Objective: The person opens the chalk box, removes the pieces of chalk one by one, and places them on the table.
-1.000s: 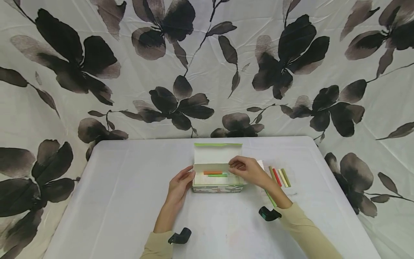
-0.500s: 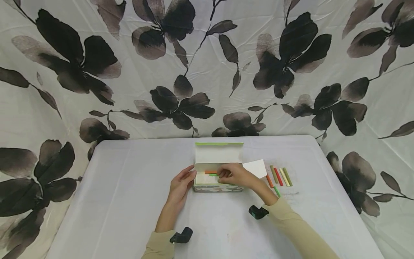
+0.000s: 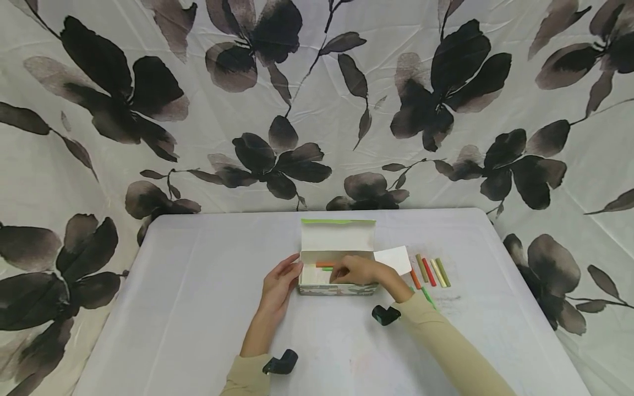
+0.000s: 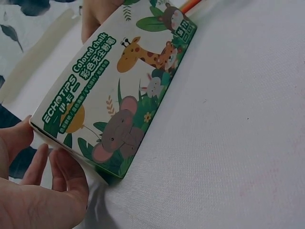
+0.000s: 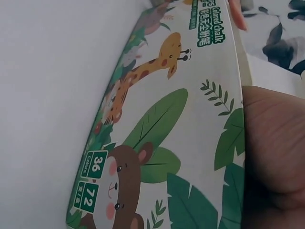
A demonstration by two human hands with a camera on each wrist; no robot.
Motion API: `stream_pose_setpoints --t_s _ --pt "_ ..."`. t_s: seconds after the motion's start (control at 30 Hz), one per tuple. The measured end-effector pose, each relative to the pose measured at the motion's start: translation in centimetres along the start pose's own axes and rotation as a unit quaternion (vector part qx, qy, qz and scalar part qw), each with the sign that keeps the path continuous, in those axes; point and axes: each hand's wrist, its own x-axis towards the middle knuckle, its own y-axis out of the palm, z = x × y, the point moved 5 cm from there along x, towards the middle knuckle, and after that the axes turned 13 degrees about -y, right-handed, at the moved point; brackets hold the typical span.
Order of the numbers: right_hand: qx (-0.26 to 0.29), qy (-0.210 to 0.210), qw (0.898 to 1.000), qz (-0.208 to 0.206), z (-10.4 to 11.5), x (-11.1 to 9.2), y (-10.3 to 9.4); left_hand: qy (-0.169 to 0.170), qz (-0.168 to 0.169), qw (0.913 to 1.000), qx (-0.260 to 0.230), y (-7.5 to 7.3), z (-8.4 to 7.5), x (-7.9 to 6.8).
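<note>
An open cardboard box (image 3: 337, 290) of colored chalk, printed with cartoon animals, stands on the table. Inside it lie an orange chalk stick (image 3: 324, 264) and a green chalk stick (image 3: 327, 269), both partly covered by my right hand (image 3: 358, 269). That hand reaches down into the box, fingers bent; its fingertips are hidden behind the front wall, so whether they pinch anything is not visible. My left hand (image 3: 279, 283) rests its fingertips against the box's left end, as the left wrist view shows at the box's corner (image 4: 35, 121).
Right of the box lie several chalk sticks: olive (image 3: 422, 268), red (image 3: 428, 272), pale yellow (image 3: 437, 273), orange (image 3: 415, 279) and green (image 3: 428, 297). A white side flap (image 3: 393, 258) sticks out right, and the lid (image 3: 338, 235) stands raised behind. A floral cloth (image 3: 277, 159) hangs beyond the table.
My right hand has moved left from the box's right edge and lowered into it, uncovering the side flap and the orange chalk outside. The left hand keeps its place on the box.
</note>
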Motion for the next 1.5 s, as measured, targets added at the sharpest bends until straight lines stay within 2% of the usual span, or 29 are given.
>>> stream_pose_setpoints --t_s 0.17,0.33,0.53,0.73,0.9,1.03,1.23,1.37,1.5 --pt "0.003 -0.013 1.000 0.016 0.1 0.5 0.1 0.002 -0.001 1.0000 -0.001 0.0 0.0 -0.1" --pt "0.013 -0.006 0.999 0.033 -0.1 0.9 0.3 -0.002 -0.002 1.0000 0.001 0.0 0.0 -0.2" --pt "-0.021 -0.025 0.997 0.068 -0.1 1.6 0.5 0.000 0.001 1.0000 -0.010 0.0 0.1 -0.3" --pt "-0.008 -0.001 0.996 0.093 -0.6 2.0 0.6 0.004 0.001 0.9999 -0.013 0.0 0.1 -0.3" --pt "-0.014 0.003 0.994 0.104 -0.9 2.1 0.7 0.004 0.001 0.9999 -0.012 0.0 0.1 -0.3" --pt "-0.002 -0.002 0.997 0.078 -0.7 1.8 0.4 0.005 0.000 0.9999 -0.010 0.0 0.2 -0.3" --pt "0.008 -0.002 1.000 0.001 -0.2 0.2 -0.7 0.005 -0.011 0.9999 -0.003 0.0 0.3 -0.3" --pt "-0.016 -0.043 0.998 -0.053 0.5 -1.1 -1.6 0.005 -0.010 0.9999 -0.005 -0.1 0.2 -0.3" --pt "0.001 -0.069 0.992 -0.105 1.0 -2.6 -2.5 0.004 -0.008 0.9999 -0.003 -0.1 0.2 -0.2"
